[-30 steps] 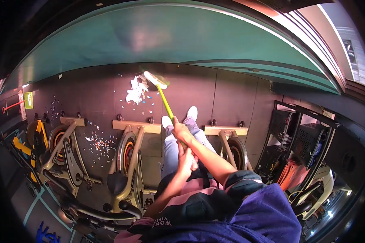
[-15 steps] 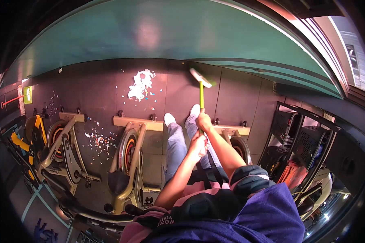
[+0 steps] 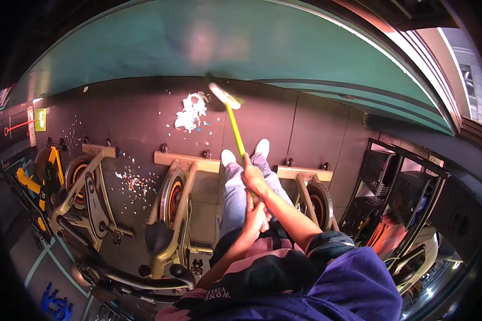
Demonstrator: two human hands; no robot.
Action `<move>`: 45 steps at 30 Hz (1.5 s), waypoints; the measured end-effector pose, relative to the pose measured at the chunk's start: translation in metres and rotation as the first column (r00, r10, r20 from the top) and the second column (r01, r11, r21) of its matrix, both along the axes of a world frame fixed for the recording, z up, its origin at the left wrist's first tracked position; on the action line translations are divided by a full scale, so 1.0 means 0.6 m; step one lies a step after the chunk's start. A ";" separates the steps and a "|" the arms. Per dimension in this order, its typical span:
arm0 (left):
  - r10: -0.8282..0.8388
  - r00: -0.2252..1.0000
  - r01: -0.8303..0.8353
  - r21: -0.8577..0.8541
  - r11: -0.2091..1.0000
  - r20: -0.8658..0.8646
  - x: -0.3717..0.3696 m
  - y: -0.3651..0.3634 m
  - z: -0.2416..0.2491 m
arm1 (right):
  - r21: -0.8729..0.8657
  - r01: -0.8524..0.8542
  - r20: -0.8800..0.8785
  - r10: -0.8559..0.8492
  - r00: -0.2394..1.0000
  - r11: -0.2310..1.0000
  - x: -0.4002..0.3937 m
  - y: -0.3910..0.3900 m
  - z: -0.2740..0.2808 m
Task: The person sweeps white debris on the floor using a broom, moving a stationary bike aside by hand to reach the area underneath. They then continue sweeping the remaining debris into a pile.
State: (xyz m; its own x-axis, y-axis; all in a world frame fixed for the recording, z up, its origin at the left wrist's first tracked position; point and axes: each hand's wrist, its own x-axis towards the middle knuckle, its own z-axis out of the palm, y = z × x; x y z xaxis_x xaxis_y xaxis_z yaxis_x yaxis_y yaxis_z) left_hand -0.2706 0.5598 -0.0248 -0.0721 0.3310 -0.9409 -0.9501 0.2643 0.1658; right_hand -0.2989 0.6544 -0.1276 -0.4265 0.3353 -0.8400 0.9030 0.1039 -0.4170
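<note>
A broom with a green handle (image 3: 234, 128) and a pale head (image 3: 224, 96) reaches forward over the dark floor, its bristles blurred near the base of the green wall. My right hand (image 3: 255, 179) is wrapped round the middle of the handle. Closer to my body, my left hand (image 3: 256, 215) is closed round the handle's upper end. Left of the broom head lies a pile of white scraps (image 3: 190, 112), with small coloured bits around it. More scattered bits (image 3: 136, 183) lie on the floor between two exercise bikes.
Exercise bikes stand to the left (image 3: 85, 187), nearer the middle (image 3: 171, 203) and to the right (image 3: 317, 200) of my legs. A black rack (image 3: 393, 187) is at the right. A green dustpan (image 3: 40, 119) with a red handle stands far left. The green wall (image 3: 251, 43) runs across the front.
The broom head has swung left toward the white pile. My right hand has moved left and down with the handle, and my left hand has shifted slightly. The view has shifted slightly.
</note>
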 end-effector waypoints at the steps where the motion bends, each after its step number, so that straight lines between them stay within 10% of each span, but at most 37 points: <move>1: -0.022 0.999 0.022 0.010 1.000 0.041 0.005 0.001 0.004 | 0.024 0.010 0.031 -0.010 0.999 1.000 0.022 0.002 -0.001; 10: 0.074 0.982 -0.103 0.164 0.981 0.174 -0.027 0.035 -0.103 | 0.150 0.062 0.237 -0.096 0.967 0.987 0.046 0.050 -0.123; 20: 0.154 0.974 -0.148 0.050 0.988 -0.166 -0.087 -0.016 -0.102 | 0.040 -0.023 -0.112 0.028 0.993 0.999 -0.098 -0.019 -0.106; 26: -0.236 0.945 0.219 -0.100 0.971 -0.228 -0.033 -0.043 -0.014 | -0.019 0.092 -0.176 -0.094 0.980 0.996 -0.019 -0.052 -0.048; 34: -0.160 0.980 0.152 -0.079 0.985 -0.115 -0.065 -0.098 -0.005 | -0.341 0.627 0.114 -0.632 0.767 0.700 0.002 -0.124 -0.046; 36: -0.053 0.990 0.042 -0.082 0.996 -0.129 -0.073 -0.109 -0.043 | -0.299 0.485 0.039 -0.498 0.867 0.822 -0.006 -0.156 -0.135; 38: -0.017 0.979 -0.005 -0.108 0.994 -0.202 -0.081 -0.112 -0.070 | -0.533 0.535 0.088 -0.586 0.806 0.655 -0.044 -0.156 -0.126; 45: -0.300 0.900 0.204 -0.304 0.931 -0.315 -0.071 -0.107 -0.031 | -0.623 0.452 -0.050 -0.608 0.792 0.639 -0.074 -0.160 -0.065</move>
